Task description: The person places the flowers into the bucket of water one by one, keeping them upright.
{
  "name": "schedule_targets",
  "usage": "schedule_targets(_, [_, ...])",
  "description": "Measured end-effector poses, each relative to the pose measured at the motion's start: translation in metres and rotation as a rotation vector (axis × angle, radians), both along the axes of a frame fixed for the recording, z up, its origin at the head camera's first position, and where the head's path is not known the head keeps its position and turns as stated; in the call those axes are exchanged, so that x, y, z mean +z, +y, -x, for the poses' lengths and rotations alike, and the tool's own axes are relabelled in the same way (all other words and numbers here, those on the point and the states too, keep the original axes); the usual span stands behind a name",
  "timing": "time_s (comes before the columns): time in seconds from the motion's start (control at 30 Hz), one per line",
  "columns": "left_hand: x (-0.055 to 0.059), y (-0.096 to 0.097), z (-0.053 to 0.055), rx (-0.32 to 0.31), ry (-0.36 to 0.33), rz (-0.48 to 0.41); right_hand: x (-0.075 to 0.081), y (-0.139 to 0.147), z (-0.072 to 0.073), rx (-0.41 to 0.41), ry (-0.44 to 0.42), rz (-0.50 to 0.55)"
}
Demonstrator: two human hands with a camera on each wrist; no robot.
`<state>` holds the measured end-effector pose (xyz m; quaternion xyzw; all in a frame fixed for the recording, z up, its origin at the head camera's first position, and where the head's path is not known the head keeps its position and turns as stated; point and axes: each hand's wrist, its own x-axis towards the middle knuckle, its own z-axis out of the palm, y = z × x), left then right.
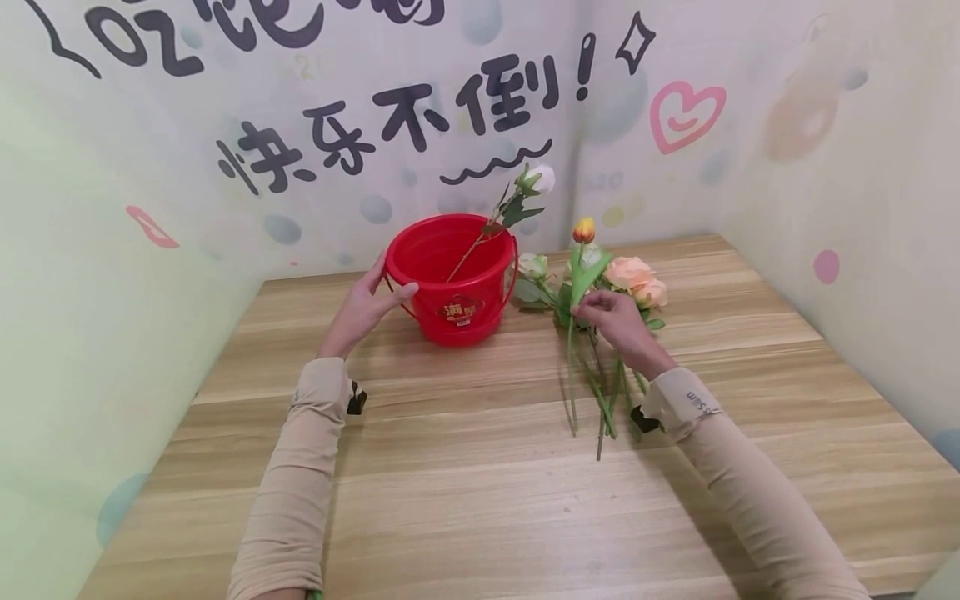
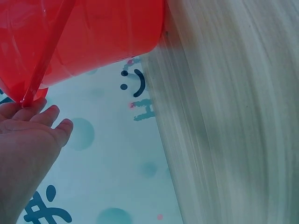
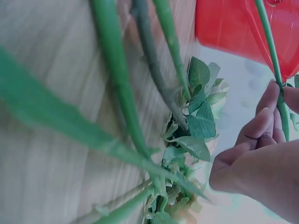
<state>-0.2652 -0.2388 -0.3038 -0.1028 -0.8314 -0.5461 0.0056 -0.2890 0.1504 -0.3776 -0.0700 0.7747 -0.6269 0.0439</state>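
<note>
My left hand rests against the left side of a red bucket, thumb spread at the front of the rim. In the left wrist view its fingertips touch beside the lower end of the bucket's handle. A white flower leans in the bucket, its bloom above the rim. My right hand pinches the green stem of an orange-yellow tulip, which stands upright with its bloom above the fingers. The right wrist view shows the tulip stem between thumb and fingers.
Pink flowers and a whitish flower lie on the wooden table around my right hand, their stems toward me. Printed walls stand behind the bucket and at both sides.
</note>
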Motion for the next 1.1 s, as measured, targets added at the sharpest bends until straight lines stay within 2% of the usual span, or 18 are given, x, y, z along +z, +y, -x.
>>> schedule_targets(0.17, [0.000,0.000,0.001,0.000,-0.006,0.000,0.001,-0.006,0.001,-0.035,0.057,0.106])
schedule_targets(0.27, [-0.001,0.000,0.002,-0.004,-0.006,-0.003,0.003,-0.009,0.002,-0.056,0.091,0.135])
schedule_targets(0.53, [-0.003,-0.002,0.005,0.000,-0.016,0.000,0.014,-0.024,0.001,-0.090,0.154,0.272])
schedule_targets(0.8, [-0.024,-0.013,0.026,0.021,0.010,0.026,0.029,-0.043,0.003,-0.096,0.158,0.317])
schedule_targets(1.1, [-0.033,-0.017,0.029,0.022,0.057,0.039,0.050,-0.061,0.005,-0.167,0.208,0.483])
